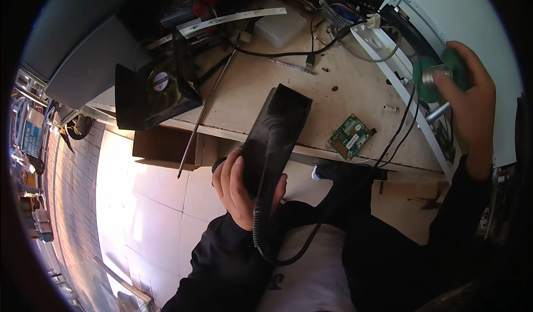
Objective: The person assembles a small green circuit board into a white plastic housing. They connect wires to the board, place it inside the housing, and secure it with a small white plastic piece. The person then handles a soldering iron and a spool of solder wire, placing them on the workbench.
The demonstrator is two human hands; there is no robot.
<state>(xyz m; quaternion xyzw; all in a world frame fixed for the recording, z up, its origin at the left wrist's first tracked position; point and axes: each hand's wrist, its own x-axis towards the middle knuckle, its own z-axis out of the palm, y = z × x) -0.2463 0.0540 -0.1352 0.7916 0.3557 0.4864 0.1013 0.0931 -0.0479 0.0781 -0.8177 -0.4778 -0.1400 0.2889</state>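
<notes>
My left hand [236, 192] is closed round a long black box [288, 104] with a dusty-looking face, tilted above the front edge of the bench. Along that face lies a slim dark handle-like piece [267, 170] ending in a ribbed cord sleeve; its tip is too blurred to make out. From the sleeve a black cord [311, 242] loops low and rises to the right. At the far right my right hand [474, 98] grips a green spool of silvery solder wire [430, 78]. A small green circuit board [351, 137] rests on the bench between the hands.
The worn bench [233, 109] carries a black fan housing [161, 87] and a long thin metal rod [208, 104] jutting past its edge. Tangled cables, a translucent box [280, 28] and a USB plug [310, 63] lie farther back. A white metal frame [397, 79] stands right. Below sits a cardboard box [166, 148].
</notes>
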